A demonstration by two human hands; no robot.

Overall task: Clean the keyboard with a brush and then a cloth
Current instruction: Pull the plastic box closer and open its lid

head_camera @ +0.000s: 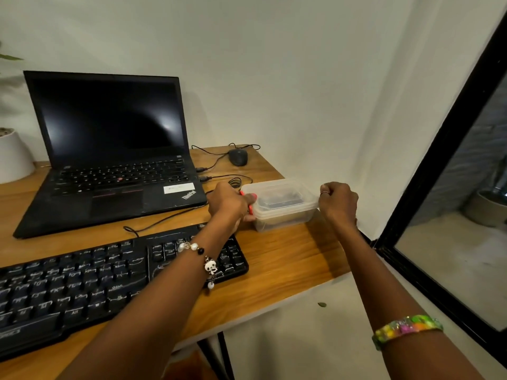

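While both arms reach forward over the wooden desk [288, 259], the left hand [229, 202] curls its fingers around the left end of a clear plastic box [282, 204] with a lid on it, thumb lying along the lid's edge, and the right hand [338, 204] is closed in a loose fist against the box's right end, its fingers seeming to pinch the rim of the lid there, though the grip itself is turned away from view. Something red [250, 208] shows at the left hand, at the box's left end; what it is cannot be told. Dark contents sit inside the box, too blurred through the plastic to name. The box rests near the desk's right edge, close to the white wall. A beaded bracelet [204, 259] hangs on the left wrist and a bright multicoloured band [406, 329] circles the right forearm. Just below the left forearm lies the black keyboard [82, 283], flat on the desk's near left part, its right end under the arm. Behind it stands an open black laptop [109, 149] with a dark screen, cables running from its right side. A black mouse [238, 157] sits further back near the wall, and a white pot [13, 157] stands at the far left.
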